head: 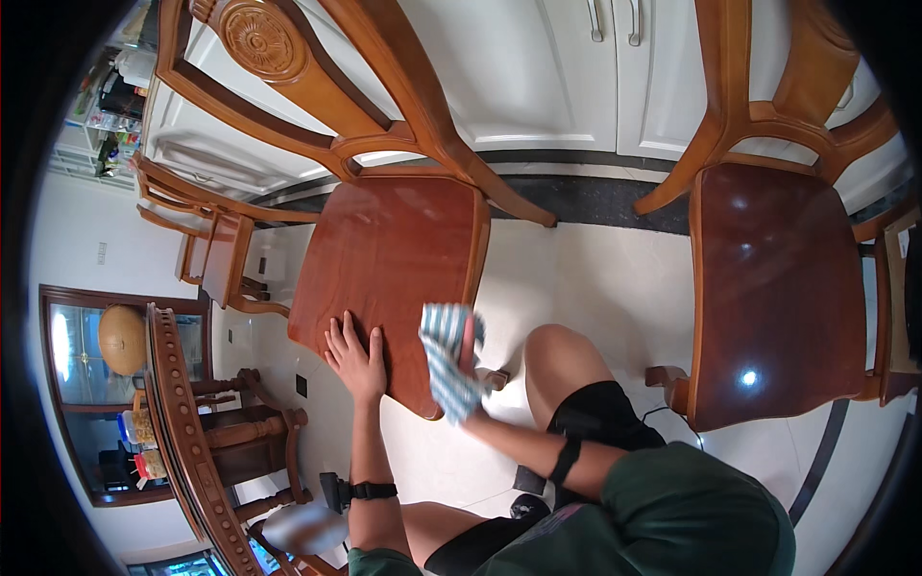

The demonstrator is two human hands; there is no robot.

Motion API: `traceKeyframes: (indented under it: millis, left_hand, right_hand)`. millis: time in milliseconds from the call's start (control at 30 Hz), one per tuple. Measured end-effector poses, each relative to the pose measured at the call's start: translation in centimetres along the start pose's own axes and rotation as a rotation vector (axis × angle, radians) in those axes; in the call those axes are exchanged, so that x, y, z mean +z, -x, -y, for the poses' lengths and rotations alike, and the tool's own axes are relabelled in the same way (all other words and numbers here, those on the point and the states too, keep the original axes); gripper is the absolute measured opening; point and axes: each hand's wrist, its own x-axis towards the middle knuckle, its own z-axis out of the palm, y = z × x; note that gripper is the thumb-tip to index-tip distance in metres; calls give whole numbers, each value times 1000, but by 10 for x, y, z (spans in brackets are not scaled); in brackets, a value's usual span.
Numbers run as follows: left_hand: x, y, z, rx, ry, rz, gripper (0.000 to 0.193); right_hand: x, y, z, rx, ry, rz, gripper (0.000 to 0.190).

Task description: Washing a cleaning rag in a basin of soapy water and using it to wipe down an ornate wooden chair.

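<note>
A blue-and-white striped cloth (448, 360) is wrapped about my right hand (464, 356), which grips it at the near right edge of a wooden chair's seat (400, 252). The cloth hides most of that hand and is slightly blurred. Flat on the near left part of the same glossy reddish-brown seat lies my left hand (356, 360), its fingers spread and nothing in it. The chair's carved backrest (263, 39) rises beyond the seat.
A second wooden chair (781, 288) stands to the right. White cabinet doors (518, 72) line the far side. At the left are a carved wooden table (180, 403) and more wooden chairs (227, 252). My knee (569, 360) is beside the near chair, above pale floor tiles (598, 266).
</note>
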Motion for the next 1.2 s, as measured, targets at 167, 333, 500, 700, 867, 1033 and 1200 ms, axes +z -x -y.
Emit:
traceKeyframes:
  millis: [167, 333, 500, 700, 867, 1033, 1200]
  left_hand:
    - [42, -1, -81, 81, 152, 51, 69]
    - [-20, 6, 13, -37, -28, -10, 71]
    - [-3, 5, -22, 11, 14, 10, 68]
    - [-8, 0, -34, -19, 56, 6, 71]
    - [-14, 0, -25, -52, 76, -30, 71]
    - [-7, 1, -26, -29, 147, -75, 74]
    - [-15, 5, -23, -65, 213, -93, 75]
  right_hand:
    - [-89, -310, -45, -337, -877, 599, 46]
    - [19, -76, 43, 657, -2728, 141, 47]
    - [-25, -117, -7, 625, -2637, 400, 51]
    - [-35, -217, 13, 72, -1209, 627, 48]
    - [-12, -173, 5, 255, -1634, 288, 45]
    - [-9, -176, 29, 423, -2270, 358, 48]
    - [-20, -240, 74, 56, -655, -39, 27]
